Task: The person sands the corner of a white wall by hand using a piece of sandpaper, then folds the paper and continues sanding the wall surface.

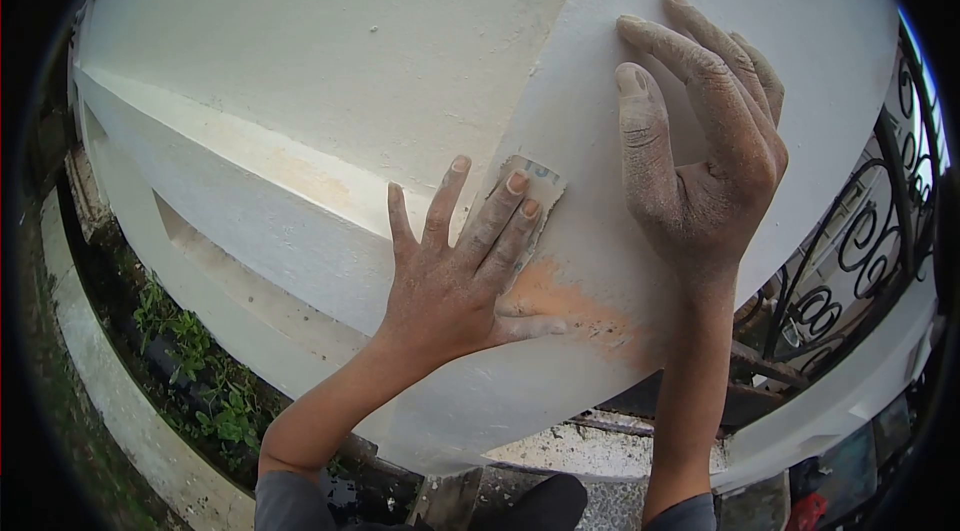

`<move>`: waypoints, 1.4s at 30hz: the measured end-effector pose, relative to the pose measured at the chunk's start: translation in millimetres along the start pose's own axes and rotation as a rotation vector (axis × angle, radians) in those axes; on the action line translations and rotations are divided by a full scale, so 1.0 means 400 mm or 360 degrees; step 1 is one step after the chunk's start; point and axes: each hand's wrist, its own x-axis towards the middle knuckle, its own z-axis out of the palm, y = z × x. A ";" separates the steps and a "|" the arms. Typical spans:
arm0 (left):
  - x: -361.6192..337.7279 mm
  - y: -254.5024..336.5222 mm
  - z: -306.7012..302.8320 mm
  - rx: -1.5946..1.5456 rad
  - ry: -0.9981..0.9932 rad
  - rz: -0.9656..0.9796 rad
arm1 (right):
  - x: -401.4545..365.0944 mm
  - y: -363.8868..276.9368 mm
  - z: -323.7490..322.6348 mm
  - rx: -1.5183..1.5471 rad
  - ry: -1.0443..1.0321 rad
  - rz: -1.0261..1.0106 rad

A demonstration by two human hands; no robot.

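Closest to the camera, a bare, dusty right hand (738, 146), fingers bent and loose, nothing seen in them; touch on the smooth, white painted wall (440, 51) hard to tell. To its left, flat under two pressed-down fingers of the nearer, bare left hand (445, 291), a pale, torn-edged piece of sandpaper (545, 187), long side slanting with those fingers. Other left fingers spread wide. Just below, a rough orange patch (562, 299), left thumb partly in the way. Farther out, curly black iron fence (885, 136) at right, leafy green plants (228, 413) at left.

Soft daylight, white wall (330, 41) bright, shadows faint; strong fisheye bowing, black corners, outer edges soft
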 end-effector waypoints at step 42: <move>0.123 -0.002 -0.038 -0.0115 -0.0022 -0.0071 | -0.006 0.025 -0.002 -0.0055 -0.0048 -0.0125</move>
